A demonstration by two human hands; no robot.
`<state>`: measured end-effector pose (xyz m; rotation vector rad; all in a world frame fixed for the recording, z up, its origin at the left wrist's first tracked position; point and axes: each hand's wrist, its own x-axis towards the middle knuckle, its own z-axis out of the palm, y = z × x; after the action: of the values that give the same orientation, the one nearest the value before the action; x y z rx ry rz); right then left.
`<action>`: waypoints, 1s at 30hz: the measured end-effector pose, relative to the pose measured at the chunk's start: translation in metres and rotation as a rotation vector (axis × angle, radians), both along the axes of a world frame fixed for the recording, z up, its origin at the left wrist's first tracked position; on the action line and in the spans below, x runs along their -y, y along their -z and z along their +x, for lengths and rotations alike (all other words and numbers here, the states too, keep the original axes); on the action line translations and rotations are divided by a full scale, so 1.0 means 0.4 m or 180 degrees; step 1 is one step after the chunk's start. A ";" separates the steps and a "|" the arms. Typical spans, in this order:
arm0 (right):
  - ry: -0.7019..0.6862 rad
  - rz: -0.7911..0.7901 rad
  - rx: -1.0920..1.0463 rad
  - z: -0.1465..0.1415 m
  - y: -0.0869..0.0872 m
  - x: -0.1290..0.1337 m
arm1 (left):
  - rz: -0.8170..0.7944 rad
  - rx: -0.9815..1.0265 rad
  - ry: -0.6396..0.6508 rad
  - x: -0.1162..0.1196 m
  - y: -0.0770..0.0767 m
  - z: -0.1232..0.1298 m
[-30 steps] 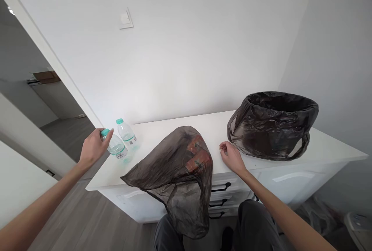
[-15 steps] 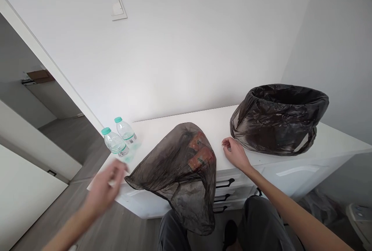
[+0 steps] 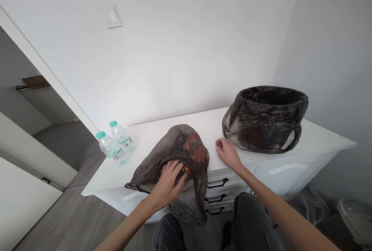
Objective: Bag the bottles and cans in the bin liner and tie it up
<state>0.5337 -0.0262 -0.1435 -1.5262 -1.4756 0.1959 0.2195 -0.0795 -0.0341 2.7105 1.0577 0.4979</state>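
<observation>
A thin dark plastic bag (image 3: 162, 154) lies slumped on the white cabinet top, its lower part hanging over the front edge. Red-orange packets (image 3: 195, 148) show dimly through its film. My left hand (image 3: 167, 183) reaches into the bag's mouth, fingers spread and fingertips partly hidden by the plastic. Just beside the fingers, a small orange-red piece (image 3: 186, 170) peeks out. Resting on the cabinet top, my right hand (image 3: 228, 153) has its fingers curled, with nothing visible in them. Close to its right stands a second dark bag (image 3: 264, 125), its mouth open upward.
Two clear bottles, a front one (image 3: 109, 146) and a rear one (image 3: 120, 132), with green caps stand at the left end of the cabinet top (image 3: 145, 127). Black drawer handles (image 3: 217, 183) stick out in front. A doorway is on the left; a pale bin-like object (image 3: 356, 218) sits low right.
My left hand has moved right from beside the bottles into the mouth of the slumped bag, whose film has shifted. My right hand stays on the cabinet top; the view has turned slightly.
</observation>
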 end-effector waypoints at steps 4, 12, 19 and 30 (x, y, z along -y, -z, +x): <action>-0.0006 -0.0004 0.0018 0.002 -0.006 -0.001 | 0.0221 0.0002 -0.0170 -0.005 0.003 0.105; -0.0004 0.0010 0.0021 0.000 -0.014 -0.002 | 0.0087 0.0189 -0.0232 -0.011 0.014 0.101; -0.0046 -0.0021 0.0014 0.001 -0.002 0.003 | -0.0551 0.0257 -0.0520 0.170 -0.130 -0.094; -0.0024 -0.0120 0.0050 -0.005 0.004 0.020 | 0.0014 -0.0583 -0.3041 0.064 -0.312 -0.574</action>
<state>0.5316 -0.0340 -0.1453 -1.5556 -1.4977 0.2176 -0.0100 -0.1053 0.0905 2.1072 2.3745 0.3584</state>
